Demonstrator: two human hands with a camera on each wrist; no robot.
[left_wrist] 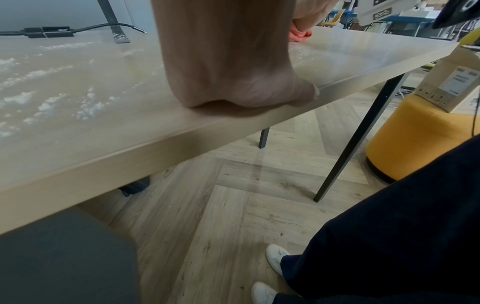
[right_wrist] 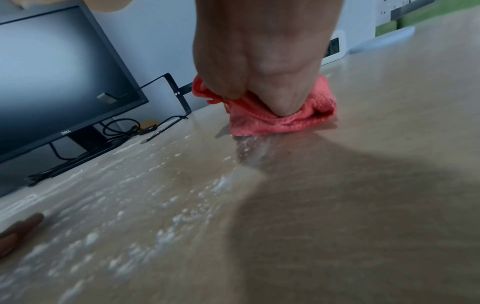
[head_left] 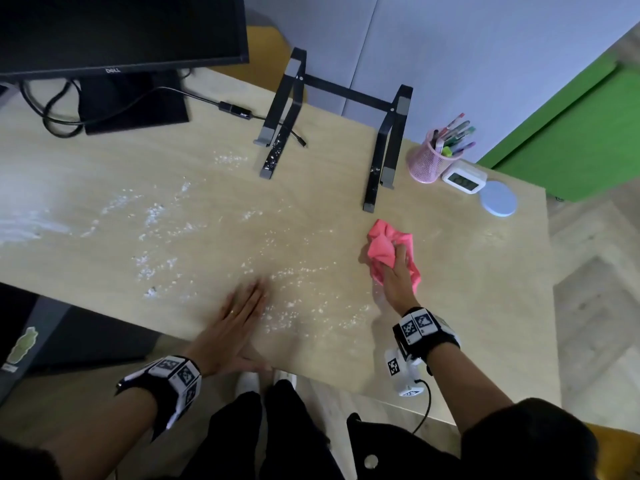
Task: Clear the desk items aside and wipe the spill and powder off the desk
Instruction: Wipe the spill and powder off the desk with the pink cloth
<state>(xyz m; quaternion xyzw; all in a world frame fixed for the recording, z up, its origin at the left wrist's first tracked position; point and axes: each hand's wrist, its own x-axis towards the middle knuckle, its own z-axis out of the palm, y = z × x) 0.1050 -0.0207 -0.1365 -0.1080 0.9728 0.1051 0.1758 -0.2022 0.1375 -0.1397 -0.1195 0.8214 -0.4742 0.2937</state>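
Note:
White powder [head_left: 152,216] lies scattered over the left and middle of the wooden desk [head_left: 311,188], with a wet smear [right_wrist: 249,152] just behind the cloth. My right hand [head_left: 396,275] grips a crumpled pink cloth [head_left: 384,249] and presses it on the desk right of centre; the right wrist view shows the cloth [right_wrist: 283,121] bunched under the fingers. My left hand [head_left: 242,313] lies flat with straight fingers near the front edge, its heel [left_wrist: 233,86] resting on the desk.
A black laptop stand [head_left: 332,133] straddles the back middle, flecked with powder. A monitor [head_left: 117,32] and cables [head_left: 239,109] stand at the back left. At the back right are a pink pen cup [head_left: 431,159], a white clock [head_left: 462,180] and a blue round coaster [head_left: 498,202].

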